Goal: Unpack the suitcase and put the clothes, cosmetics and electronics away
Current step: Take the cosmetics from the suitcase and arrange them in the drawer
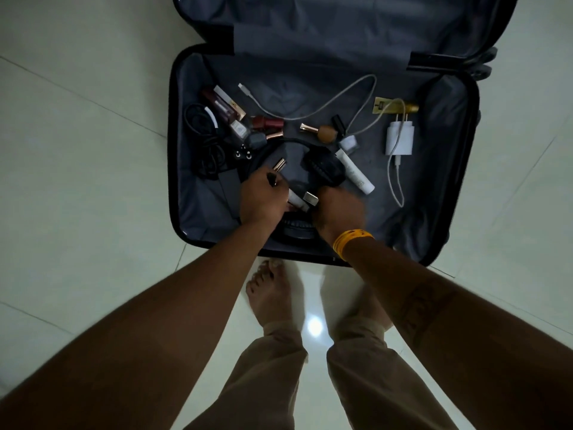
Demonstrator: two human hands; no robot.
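**Gathering cosmetics from the open suitcase**

The black hard-shell suitcase (173,156) lies open on the pale tiled floor (77,150). The left hand (263,198) pinches small dark and rose-gold cosmetic tubes (279,164); the right hand (338,209) grips a silver-capped tube (310,198), both above black headphones (322,169). I judge the small-items step underway. Next: lift clear over the near rim; the floor around offers room.

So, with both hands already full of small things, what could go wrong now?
1. The left hand grips several small cosmetics at once; one may slip and fall.
2. The right hand works over the headphones; lifting them might drag the tube lying against them.
3. The white cable loops among the bottles and could snag them.
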